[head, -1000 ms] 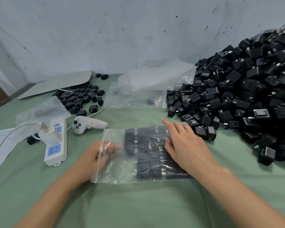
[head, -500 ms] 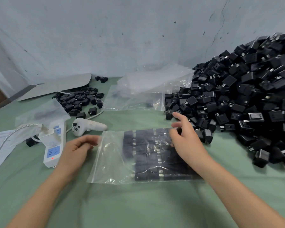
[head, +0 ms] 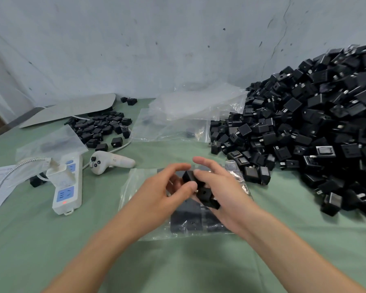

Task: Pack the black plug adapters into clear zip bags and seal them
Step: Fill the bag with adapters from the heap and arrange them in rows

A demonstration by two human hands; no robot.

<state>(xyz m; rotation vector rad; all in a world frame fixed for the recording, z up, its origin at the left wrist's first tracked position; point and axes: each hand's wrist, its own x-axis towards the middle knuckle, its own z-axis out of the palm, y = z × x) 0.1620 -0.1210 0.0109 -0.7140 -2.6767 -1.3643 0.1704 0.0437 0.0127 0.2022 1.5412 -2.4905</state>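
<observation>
A clear zip bag [head: 135, 187] lies flat on the green cloth, with rows of black plug adapters [head: 186, 220] inside it. Above the bag, my right hand [head: 224, 191] cradles a few loose black adapters [head: 205, 194] in its curled fingers. My left hand [head: 161, 193] meets it from the left, and its thumb and fingers pinch one of those adapters. A huge heap of black adapters [head: 315, 127] fills the right side.
Empty clear bags [head: 190, 111] lie behind the work spot. At the left sit a white power strip [head: 67, 187], a white handheld controller [head: 108, 161], a small pile of black adapters [head: 101, 127] and a grey board [head: 72, 108]. The wall stands close behind.
Both hands have left the bag and come together above it. My right hand now holds loose adapters, and my left hand has moved right to pinch one.
</observation>
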